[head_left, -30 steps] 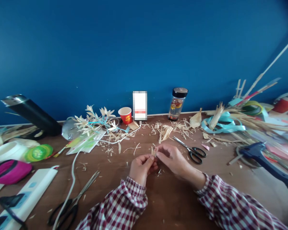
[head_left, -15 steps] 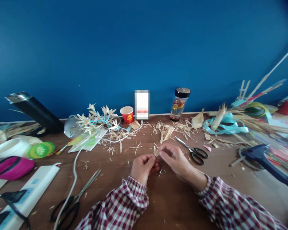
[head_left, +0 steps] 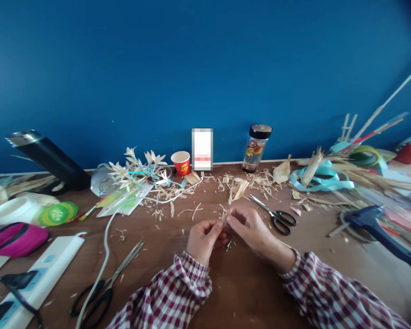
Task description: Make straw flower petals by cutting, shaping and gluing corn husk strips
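Low over the brown table, my left hand (head_left: 205,237) pinches a small piece of pale dried husk (head_left: 223,214) between thumb and fingers. My right hand (head_left: 251,226) meets it from the right, its thumb and fingertips closed on the same piece. Fingers hide most of the husk; only a thin tip shows above them. Just beyond lie a crumpled husk (head_left: 238,191) and many pale shavings. Small scissors (head_left: 276,214) with black handles rest right of my right hand. Larger scissors (head_left: 111,283) lie to the left of my left sleeve.
Pale husk flowers (head_left: 137,169) on blue stems lie near a red paper cup (head_left: 181,163). A glass bottle (head_left: 256,148) stands by the blue wall. A blue glue gun (head_left: 380,228) and turquoise ribbon (head_left: 324,178) are right; a power strip (head_left: 51,269) with a white cable is left.
The husk's visible tip looks narrower, as if turned or folded between my fingers. Both hands stay in nearly the same place.
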{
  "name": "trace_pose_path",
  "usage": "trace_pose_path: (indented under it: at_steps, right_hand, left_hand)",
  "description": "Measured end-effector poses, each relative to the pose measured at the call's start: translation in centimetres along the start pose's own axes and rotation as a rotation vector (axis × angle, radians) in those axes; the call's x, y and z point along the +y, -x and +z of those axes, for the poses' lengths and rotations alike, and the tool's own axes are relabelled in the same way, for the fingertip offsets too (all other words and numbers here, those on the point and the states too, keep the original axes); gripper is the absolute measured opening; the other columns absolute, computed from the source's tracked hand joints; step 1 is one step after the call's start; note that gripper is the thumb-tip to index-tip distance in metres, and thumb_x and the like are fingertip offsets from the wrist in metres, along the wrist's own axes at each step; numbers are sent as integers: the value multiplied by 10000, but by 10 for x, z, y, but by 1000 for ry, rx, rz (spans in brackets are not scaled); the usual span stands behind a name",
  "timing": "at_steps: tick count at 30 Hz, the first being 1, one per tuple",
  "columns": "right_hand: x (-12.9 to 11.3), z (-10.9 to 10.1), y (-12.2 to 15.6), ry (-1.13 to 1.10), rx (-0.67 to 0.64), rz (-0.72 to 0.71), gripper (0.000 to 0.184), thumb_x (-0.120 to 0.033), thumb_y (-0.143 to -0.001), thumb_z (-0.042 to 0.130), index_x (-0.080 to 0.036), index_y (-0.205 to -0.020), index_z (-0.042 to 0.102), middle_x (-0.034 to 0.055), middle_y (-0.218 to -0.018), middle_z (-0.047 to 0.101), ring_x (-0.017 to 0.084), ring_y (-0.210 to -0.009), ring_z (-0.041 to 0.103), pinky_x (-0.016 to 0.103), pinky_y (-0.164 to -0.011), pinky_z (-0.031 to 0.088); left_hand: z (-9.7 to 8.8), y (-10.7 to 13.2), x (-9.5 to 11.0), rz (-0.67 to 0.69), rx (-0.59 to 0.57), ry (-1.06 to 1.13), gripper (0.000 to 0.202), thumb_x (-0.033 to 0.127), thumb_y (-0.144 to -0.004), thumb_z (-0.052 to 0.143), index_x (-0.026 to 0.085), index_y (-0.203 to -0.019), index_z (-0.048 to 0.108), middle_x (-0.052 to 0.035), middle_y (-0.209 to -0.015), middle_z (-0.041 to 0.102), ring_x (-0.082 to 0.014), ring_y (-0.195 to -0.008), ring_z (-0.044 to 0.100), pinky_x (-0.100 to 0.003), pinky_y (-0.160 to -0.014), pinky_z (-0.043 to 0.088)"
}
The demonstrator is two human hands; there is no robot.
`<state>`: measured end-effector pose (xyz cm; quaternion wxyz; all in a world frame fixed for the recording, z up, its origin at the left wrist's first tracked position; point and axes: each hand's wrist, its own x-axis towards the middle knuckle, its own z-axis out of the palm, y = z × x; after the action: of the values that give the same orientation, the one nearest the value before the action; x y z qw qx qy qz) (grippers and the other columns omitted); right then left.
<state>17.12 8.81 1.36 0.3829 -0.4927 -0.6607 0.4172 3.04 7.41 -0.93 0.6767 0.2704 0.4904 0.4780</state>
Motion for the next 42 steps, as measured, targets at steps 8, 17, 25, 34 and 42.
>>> trace_pose_path:
  at_steps: [8, 17, 25, 34, 42]
  right_hand:
    - [3, 1, 1, 37, -18, -16, 120, -213, -802, 476, -172, -732, 564, -7, -666, 598, 122, -630, 535, 230, -585, 412]
    - [-1, -1, 1, 67, -20, -11, 128, -223, -807, 477, -175, -712, 549, -17, -624, 564, 119, -596, 517, 228, -563, 404]
    - [-6, -3, 3, 10, -72, -20, 135, -233, -811, 491, -171, -711, 556, -9, -653, 584, 125, -623, 535, 231, -592, 422]
    - [0, -1, 3, 22, -34, -38, 94, -210, -814, 490, -175, -783, 572, 1, -697, 605, 133, -649, 547, 235, -608, 430]
    - [-3, 1, 4, 56, -13, -48, 100, -215, -817, 484, -180, -765, 562, -7, -676, 575, 126, -618, 509, 224, -564, 407]
  left_hand:
    - [0, 0, -2, -1, 5, -24, 348, 367, -484, 794, 103, -660, 651, -8, -564, 630, -86, -491, 569, -222, -531, 524]
    - [-1, -2, -6, 32, -10, -50, 308, 374, -561, 755, 112, -698, 666, 1, -551, 619, -99, -500, 571, -248, -553, 524]
    - [-2, 0, -6, 73, -3, -80, 307, 387, -563, 753, 123, -646, 622, 23, -505, 583, -90, -471, 555, -204, -505, 475]
    - [-1, -1, -10, 87, -5, -92, 309, 401, -572, 742, 124, -680, 658, 21, -516, 590, -97, -473, 550, -222, -519, 481]
    - [2, 3, -4, 120, 19, -123, 305, 398, -583, 732, 117, -674, 658, 16, -524, 590, -98, -478, 551, -212, -504, 477]
